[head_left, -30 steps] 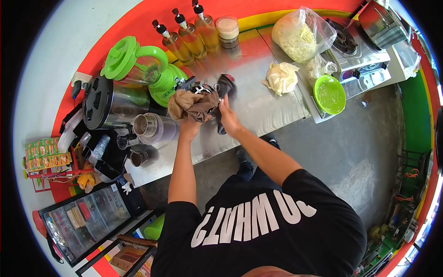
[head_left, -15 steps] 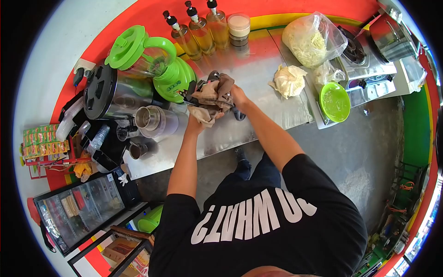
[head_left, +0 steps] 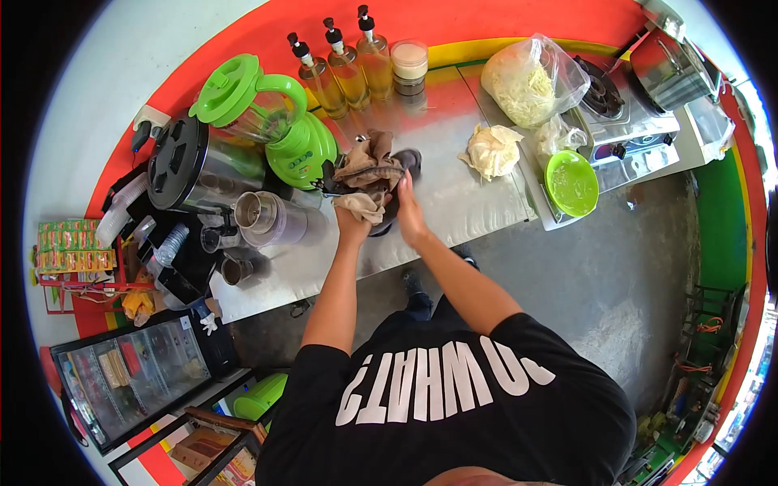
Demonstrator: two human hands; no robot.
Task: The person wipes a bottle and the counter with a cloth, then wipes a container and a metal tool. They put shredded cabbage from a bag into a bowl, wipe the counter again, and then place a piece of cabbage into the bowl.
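Observation:
A bundle of crumpled brown and tan cloth (head_left: 371,168) lies over dark items on the steel counter (head_left: 450,194), in front of the green blender (head_left: 301,150). My left hand (head_left: 355,225) is at the bundle's near left side, closed around a tan fold of it. My right hand (head_left: 410,212) rests against its right side, with the fingers stretched out and pointing away from me. Dark rounded parts stick out from under the cloth on the right; what they are is not clear.
Three pump bottles (head_left: 348,77) and a jar (head_left: 409,65) stand at the back. To the right are a wrapped pale bundle (head_left: 492,151), a bag of shredded food (head_left: 531,85), a green bowl (head_left: 571,184) and a stove (head_left: 632,134). A steel container (head_left: 258,215) stands left.
My right hand has opened flat and moved slightly left and down along the bundle. The cloth has shifted, and more of the dark item shows on its right. The whole view has shifted slightly.

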